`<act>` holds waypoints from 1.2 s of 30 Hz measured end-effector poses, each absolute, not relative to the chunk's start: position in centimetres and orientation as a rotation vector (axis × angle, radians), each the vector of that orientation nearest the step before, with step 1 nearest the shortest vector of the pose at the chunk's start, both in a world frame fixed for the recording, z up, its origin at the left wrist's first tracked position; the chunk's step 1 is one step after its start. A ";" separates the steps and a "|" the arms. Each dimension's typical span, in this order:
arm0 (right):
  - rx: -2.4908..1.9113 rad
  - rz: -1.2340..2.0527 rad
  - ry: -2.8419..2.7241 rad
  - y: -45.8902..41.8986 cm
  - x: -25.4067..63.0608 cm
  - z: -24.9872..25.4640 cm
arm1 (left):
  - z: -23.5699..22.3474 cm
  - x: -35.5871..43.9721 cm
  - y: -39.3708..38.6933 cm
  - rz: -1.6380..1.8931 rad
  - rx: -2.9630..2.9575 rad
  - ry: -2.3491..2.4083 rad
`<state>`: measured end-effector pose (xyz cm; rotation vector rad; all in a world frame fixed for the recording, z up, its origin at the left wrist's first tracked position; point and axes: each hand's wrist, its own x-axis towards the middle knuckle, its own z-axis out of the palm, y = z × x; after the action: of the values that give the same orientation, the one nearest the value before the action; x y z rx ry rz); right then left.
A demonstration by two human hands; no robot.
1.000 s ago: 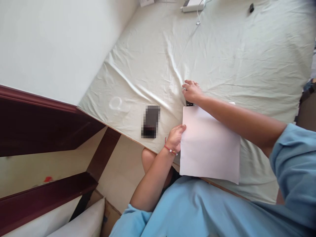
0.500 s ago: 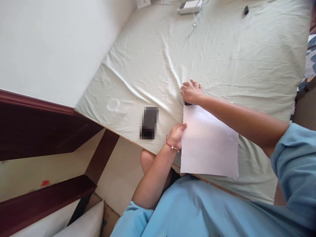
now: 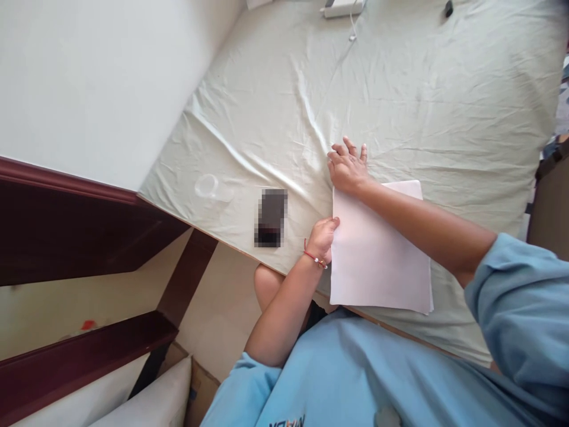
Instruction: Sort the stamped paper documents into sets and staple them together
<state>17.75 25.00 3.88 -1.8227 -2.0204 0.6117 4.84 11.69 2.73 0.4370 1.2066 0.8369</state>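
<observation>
A white sheet of paper (image 3: 377,255) lies on the pale green bedsheet (image 3: 422,101) near the bed's edge. My left hand (image 3: 323,237), with a red bracelet at the wrist, pinches the paper's left edge between thumb and fingers. At the paper's far left corner, my right hand (image 3: 348,164) rests flat on the sheet with its fingers stretched out and spread. My right forearm crosses over the paper. Whatever lies under the right palm is hidden.
A dark phone (image 3: 271,217) lies left of the paper, with a clear plastic ring (image 3: 207,185) further left. A white charger with cable (image 3: 343,7) and a small dark item (image 3: 448,8) sit at the far side. Dark wooden bed frame (image 3: 89,231) and a white wall are on the left.
My right hand has uncurled and now lies flat with its fingers spread. The small dark thing that showed under it no longer shows. The paper has slid slightly further onto the bed.
</observation>
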 end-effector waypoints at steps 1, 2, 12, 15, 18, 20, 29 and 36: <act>-1.823 0.616 -2.029 25.1 17.7 3.9 | 2.8 4.9 11.7 0.822 0.442 1.199; -1.822 0.637 -2.040 25.3 17.6 4.0 | 3.0 5.0 11.6 0.811 0.450 1.196; -1.687 0.460 -1.560 23.3 24.7 6.1 | 4.0 2.0 7.3 0.935 0.564 1.187; -1.635 0.436 -1.254 18.0 28.4 5.0 | 4.3 0.8 6.1 0.995 0.606 1.200; -1.621 0.791 -1.065 12.5 29.9 3.9 | 4.7 0.3 5.5 1.034 0.638 1.202; -1.633 1.031 -0.921 9.8 29.7 3.6 | 4.9 0.3 5.3 1.034 0.643 1.193; -1.626 1.305 -1.103 8.8 25.4 4.9 | 4.4 -0.6 4.8 1.072 0.833 1.373; -1.887 0.778 -1.610 10.9 23.4 4.6 | 12.6 -1.0 2.6 1.883 1.250 1.671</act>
<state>23.38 10.86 4.64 -1.8872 -1.6104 0.7777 -0.96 2.62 12.55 1.2505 1.6709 1.8830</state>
